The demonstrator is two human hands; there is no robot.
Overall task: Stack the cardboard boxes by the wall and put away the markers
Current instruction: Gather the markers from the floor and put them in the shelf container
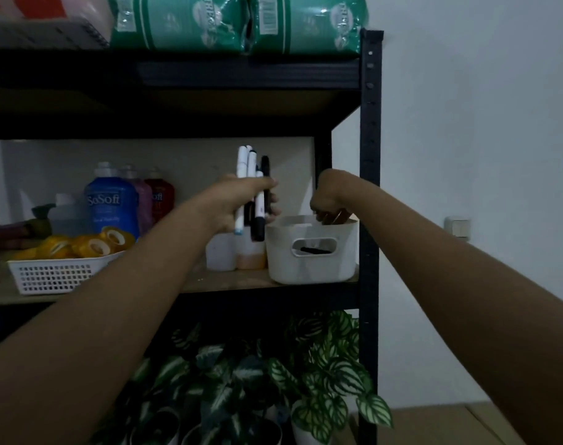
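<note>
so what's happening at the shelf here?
A person is putting markers away. The left hand grips a bunch of markers upright beside the white bin on the middle shelf. The right hand reaches down into the bin, fingers curled; what it holds is hidden. One dark marker shows through the bin's handle slot.

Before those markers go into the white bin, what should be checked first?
1. Markers held firmly in the left hand: ok, fingers wrapped round the bunch.
2. White bin seated on the shelf: ok.
3. Bin mouth free: not ok, the right hand is dipped into it.
4. Markers above the bin: not ok, they are left of its rim.
5. Room inside the bin: cannot tell; something dark shows through the handle slot.
</note>
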